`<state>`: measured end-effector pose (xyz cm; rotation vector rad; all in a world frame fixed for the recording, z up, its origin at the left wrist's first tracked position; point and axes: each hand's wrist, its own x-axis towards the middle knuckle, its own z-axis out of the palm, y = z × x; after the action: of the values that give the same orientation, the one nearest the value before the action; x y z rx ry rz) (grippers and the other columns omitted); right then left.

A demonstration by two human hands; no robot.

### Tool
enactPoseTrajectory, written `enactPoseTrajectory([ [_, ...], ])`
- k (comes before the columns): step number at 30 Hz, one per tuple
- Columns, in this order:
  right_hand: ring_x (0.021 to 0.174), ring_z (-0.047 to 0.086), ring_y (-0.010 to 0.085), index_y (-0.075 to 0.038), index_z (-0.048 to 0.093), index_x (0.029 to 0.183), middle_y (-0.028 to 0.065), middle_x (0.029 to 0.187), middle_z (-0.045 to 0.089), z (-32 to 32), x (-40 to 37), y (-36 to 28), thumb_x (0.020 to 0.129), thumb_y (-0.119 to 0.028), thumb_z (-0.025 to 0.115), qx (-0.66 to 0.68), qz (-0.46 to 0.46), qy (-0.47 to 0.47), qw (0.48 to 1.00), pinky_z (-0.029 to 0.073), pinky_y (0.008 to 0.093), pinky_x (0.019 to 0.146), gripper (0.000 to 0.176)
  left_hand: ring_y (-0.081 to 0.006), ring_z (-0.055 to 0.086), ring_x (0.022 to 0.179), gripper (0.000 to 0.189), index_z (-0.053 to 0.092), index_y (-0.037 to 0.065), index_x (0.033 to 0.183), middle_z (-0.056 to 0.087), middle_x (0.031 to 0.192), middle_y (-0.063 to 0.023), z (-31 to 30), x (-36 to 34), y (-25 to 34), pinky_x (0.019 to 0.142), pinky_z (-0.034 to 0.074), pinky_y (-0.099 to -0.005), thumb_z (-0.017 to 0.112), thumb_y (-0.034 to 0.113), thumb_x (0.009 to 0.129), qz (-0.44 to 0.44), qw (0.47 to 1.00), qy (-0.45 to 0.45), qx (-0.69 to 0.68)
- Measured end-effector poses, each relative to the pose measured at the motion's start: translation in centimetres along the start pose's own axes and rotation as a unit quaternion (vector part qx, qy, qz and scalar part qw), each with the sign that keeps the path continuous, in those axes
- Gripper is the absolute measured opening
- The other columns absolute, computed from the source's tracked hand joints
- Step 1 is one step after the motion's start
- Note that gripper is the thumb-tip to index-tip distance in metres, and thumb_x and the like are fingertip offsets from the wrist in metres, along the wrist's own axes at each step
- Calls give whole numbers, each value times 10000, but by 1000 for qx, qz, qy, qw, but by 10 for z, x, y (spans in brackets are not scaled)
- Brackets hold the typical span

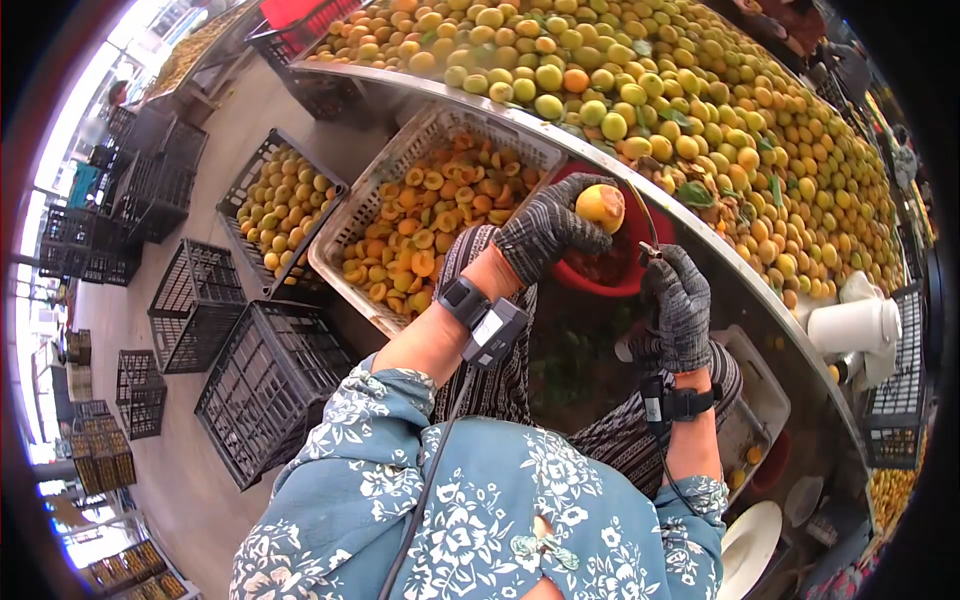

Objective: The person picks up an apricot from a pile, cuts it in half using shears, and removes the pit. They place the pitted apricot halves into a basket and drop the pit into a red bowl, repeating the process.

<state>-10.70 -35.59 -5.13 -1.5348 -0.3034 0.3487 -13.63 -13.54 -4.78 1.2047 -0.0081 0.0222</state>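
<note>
My left hand (555, 228), in a dark striped glove, holds a yellow-orange fruit (601, 207) with a brownish patch. My right hand (680, 305), gloved too, is closed on a thin curved metal tool (648, 215) whose blade rises beside the fruit. Below the fruit stands a red bowl (625, 278) with dark pulp in it. To the left, a white crate (332, 262) holds many halved orange fruits (425, 225). Beyond my hands, a large heap of whole fruits (640, 100) lies behind a metal table edge (500, 108).
A black crate of whole fruits (283, 205) stands at the left, near stacked black crates (270, 385) on the floor. A white container (852, 325) sits at the right edge. At the lower right are a white tray (772, 385) and a white lid (750, 545).
</note>
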Motion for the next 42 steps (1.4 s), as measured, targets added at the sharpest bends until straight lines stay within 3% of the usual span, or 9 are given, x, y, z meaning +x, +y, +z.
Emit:
enactPoseTrajectory([
  [10,819,674,272,-5,633,1067,172,869,675,23,21,-37,873,-156,633,-238,-206,-27,949,510,348,728,246,-138,609,972,578,571,13,1174,648,1075,-64,4,27,26,878,501,-295,821,151,671,80,989,-4,126],
  [21,673,597,113,5,609,1101,55,770,641,-15,51,-34,906,-122,592,-214,-187,46,958,485,265,615,233,-140,626,903,569,582,30,1127,649,1004,-45,37,95,32,787,526,-283,844,106,627,-20,992,-48,115],
  [25,688,599,114,10,614,1090,55,780,643,-30,41,-33,897,-124,614,-229,-177,49,956,488,268,624,235,-134,602,896,429,612,17,1090,640,991,-26,44,103,2,803,505,-282,765,59,691,173,955,-102,218],
  [26,767,629,362,-12,618,980,206,817,632,-30,39,-35,867,-154,629,-216,-196,60,955,485,403,672,182,-136,593,925,431,603,9,1127,637,999,-33,52,93,10,820,494,-281,735,46,718,91,981,-118,123],
  [27,767,629,362,-12,618,980,206,817,632,-33,34,-37,867,-154,629,-212,-188,67,957,485,403,672,182,-320,623,925,328,614,7,1005,637,1001,-140,54,93,4,802,523,-371,688,114,704,217,935,-121,253],
  [29,778,626,361,-18,622,973,198,806,627,-36,20,-48,863,-161,624,-273,-227,68,932,482,405,688,181,-302,623,945,305,626,31,970,633,1009,-137,55,92,2,791,528,-382,687,103,679,338,848,-130,388],
  [33,783,628,358,-25,629,954,186,802,631,-58,6,-47,862,-182,625,-324,-288,96,896,484,415,691,182,-311,621,929,289,630,54,962,627,1001,-144,74,91,-8,768,533,-386,702,107,687,166,933,-148,283],
  [39,734,628,376,-35,621,983,193,788,631,-83,-24,-47,865,-145,617,-369,-318,146,861,494,420,642,162,-240,590,973,324,635,19,1015,600,1040,-107,94,109,-35,826,492,-351,687,-10,697,445,723,-204,487],
  [42,738,632,382,-30,616,999,204,785,630,-87,-39,-54,862,-94,588,-377,-317,164,855,494,422,636,154,-231,598,958,295,681,87,935,596,1031,-86,126,82,-14,817,484,-318,633,-73,692,296,864,-212,348],
])
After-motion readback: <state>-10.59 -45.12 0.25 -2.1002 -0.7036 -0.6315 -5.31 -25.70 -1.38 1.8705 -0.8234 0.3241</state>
